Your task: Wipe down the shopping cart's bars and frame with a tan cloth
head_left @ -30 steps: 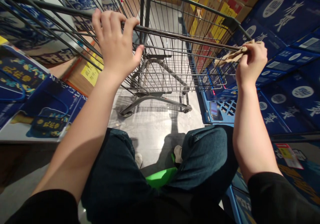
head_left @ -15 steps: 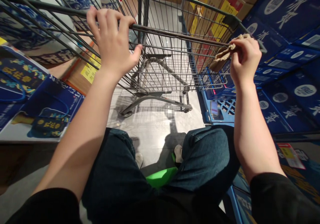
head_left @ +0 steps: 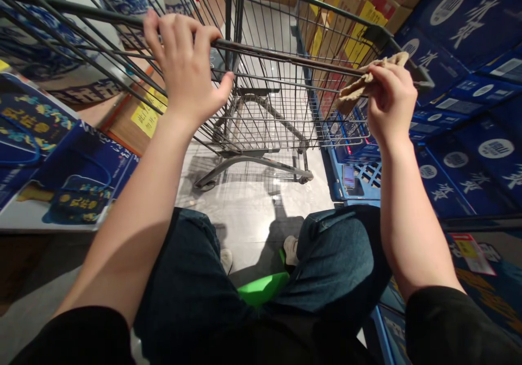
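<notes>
A grey wire shopping cart [head_left: 265,115] stands in front of my knees, its top rail running across the view. My left hand [head_left: 185,66] is hooked over this rail near the cart's left corner, the fingertips hidden behind the bar and the thumb pointing right. Toward the rail's right end, my right hand [head_left: 393,96] pinches a crumpled beige rag [head_left: 354,90]. The rag is folded over the rail and touches it, with a loose flap hanging to the left of my fingers. Only the wire mesh and the floor behind it show inside the cart.
Blue boxes [head_left: 460,158] are stacked at the right on a blue plastic pallet [head_left: 332,177]. Cartons with yellow signs [head_left: 361,33] stand behind the cart. At left are blue-and-white jars [head_left: 53,38] and printed blue boxes [head_left: 77,185]. A green seat [head_left: 263,289] shows between my legs.
My right hand has slid a little left along the rail with the rag. My left hand stays at nearly the same spot, and the cart has not moved.
</notes>
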`<action>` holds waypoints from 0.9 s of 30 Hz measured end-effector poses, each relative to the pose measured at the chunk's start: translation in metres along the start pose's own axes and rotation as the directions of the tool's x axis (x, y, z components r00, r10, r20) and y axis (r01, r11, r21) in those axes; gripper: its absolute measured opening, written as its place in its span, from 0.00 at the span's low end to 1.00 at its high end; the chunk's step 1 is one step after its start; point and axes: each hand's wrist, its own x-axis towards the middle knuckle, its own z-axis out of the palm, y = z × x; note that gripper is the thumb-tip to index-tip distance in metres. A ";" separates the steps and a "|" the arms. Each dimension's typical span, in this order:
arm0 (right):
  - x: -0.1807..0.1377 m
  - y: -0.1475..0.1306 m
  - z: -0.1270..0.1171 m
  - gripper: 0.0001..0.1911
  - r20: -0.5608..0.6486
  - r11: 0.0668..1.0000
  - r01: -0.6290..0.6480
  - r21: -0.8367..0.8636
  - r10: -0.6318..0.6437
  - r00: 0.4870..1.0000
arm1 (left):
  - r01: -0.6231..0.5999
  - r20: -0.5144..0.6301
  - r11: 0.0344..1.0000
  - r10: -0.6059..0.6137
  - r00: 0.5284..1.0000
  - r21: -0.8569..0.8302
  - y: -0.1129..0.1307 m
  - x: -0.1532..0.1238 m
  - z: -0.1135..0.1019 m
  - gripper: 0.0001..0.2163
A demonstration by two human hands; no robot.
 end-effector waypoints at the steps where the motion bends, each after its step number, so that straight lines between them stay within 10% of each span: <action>1: -0.001 0.006 -0.003 0.25 0.003 1.000 -0.024 -0.004 0.024 1.000 | -0.018 -0.015 1.000 0.017 1.000 -0.011 -0.001 0.000 0.000 0.26; 7: -0.011 0.066 -0.007 0.20 -0.094 0.967 -0.249 -0.057 0.243 0.966 | -0.069 -0.081 0.994 0.062 0.995 -0.083 -0.006 -0.001 0.008 0.25; 16: -0.002 -0.010 0.017 0.23 0.022 0.999 -0.031 0.022 0.031 0.999 | -0.068 -0.085 0.993 0.060 0.995 -0.093 -0.005 -0.001 0.006 0.26; 27: -0.005 0.040 0.026 0.20 -0.163 0.977 -0.208 -0.055 0.197 0.967 | -0.039 -0.065 0.997 0.035 0.997 -0.061 -0.001 0.000 0.004 0.26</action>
